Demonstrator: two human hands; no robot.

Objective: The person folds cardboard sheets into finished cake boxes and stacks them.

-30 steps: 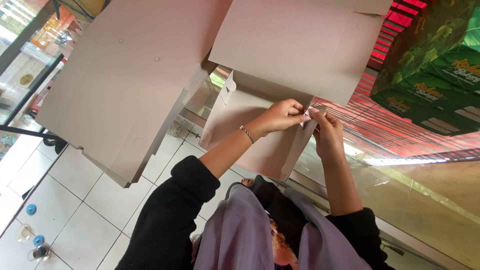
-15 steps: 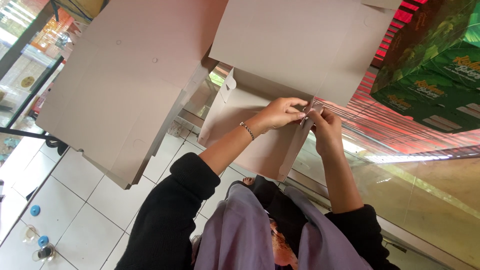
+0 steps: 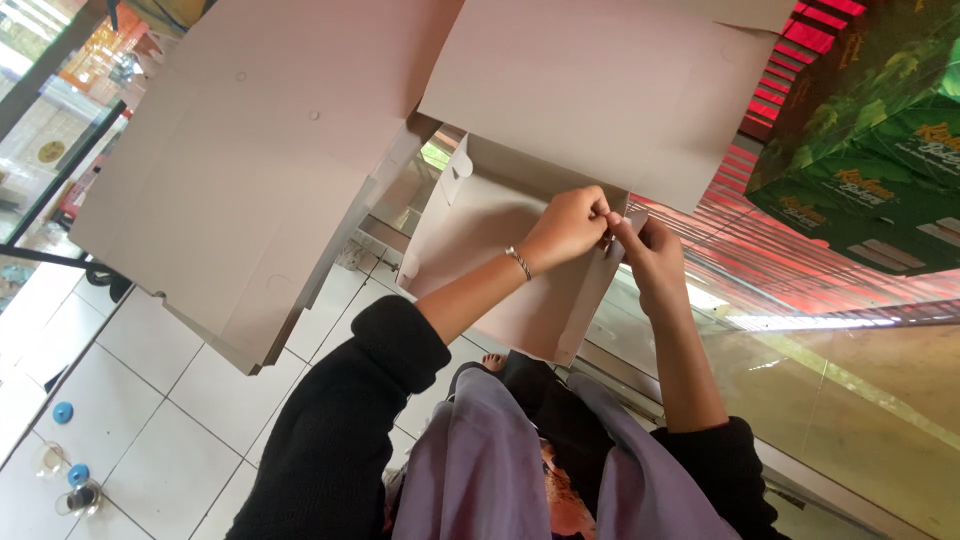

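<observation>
- A half-formed pale cardboard box (image 3: pixel 500 250) sits tilted against the edge of a glass-topped worktop (image 3: pixel 850 400), its base facing the camera and its side walls partly raised.
- At the box's upper right corner, a small corner flap (image 3: pixel 632 222) is caught between both hands, which meet there and touch one another.
- The left hand (image 3: pixel 568 225), a thin bracelet (image 3: pixel 519 262) at the wrist, is curled nearly closed, fingertips pinching the flap's edge.
- The right hand (image 3: pixel 648 250) is likewise closed to a pinch, pressing the same flap from the other side.
- The step in hand appears to be the locking of a corner: tucking the tab so that the side wall stands.
- The next move, by this reading, calls for a firm push of the tab into its slot while the wall is held square; whether the tab is already seated cannot be told, since the fingers cover it.
- The opposite wall carries a cut-out tab (image 3: pixel 458 175) that stands free.
- Above and to the left, large flat sheets of cardboard (image 3: pixel 260 170) lean over the scene.
- A green printed carton (image 3: pixel 870 150) rests on the worktop at the right, well apart from the hands.
- White floor tiles (image 3: pixel 150 400) lie below, with small bottles with blue caps (image 3: pixel 70 480) near the frame's lower left corner.
</observation>
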